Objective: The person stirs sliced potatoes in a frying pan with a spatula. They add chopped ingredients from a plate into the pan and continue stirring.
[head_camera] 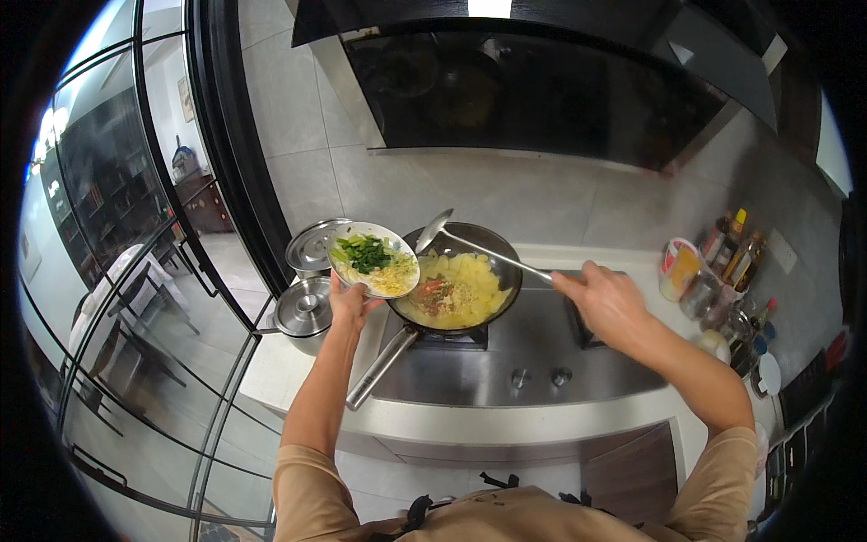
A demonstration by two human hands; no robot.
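Observation:
My left hand (351,302) grips the near rim of a white plate (339,272), tilted beside the wok's left edge. Chopped green vegetable (364,253) and minced yellowish pieces, perhaps garlic (391,278), lie on it. My right hand (604,298) is closed round the handle of a metal spatula (489,255), whose blade is raised at the wok's far left rim. Sliced yellow food, perhaps potato (474,279), fills much of the wok (511,261), with red and pale minced bits on top. The wok's metal handle (383,367) points toward me at the left.
Two lidded metal pots (305,306) stand left of the wok. The steel gas cooktop (535,345) has two knobs (520,378) in front. Bottles (735,247) and jars (701,295) crowd the right counter. A range hood (542,95) hangs behind, and a glass door (156,271) is at left.

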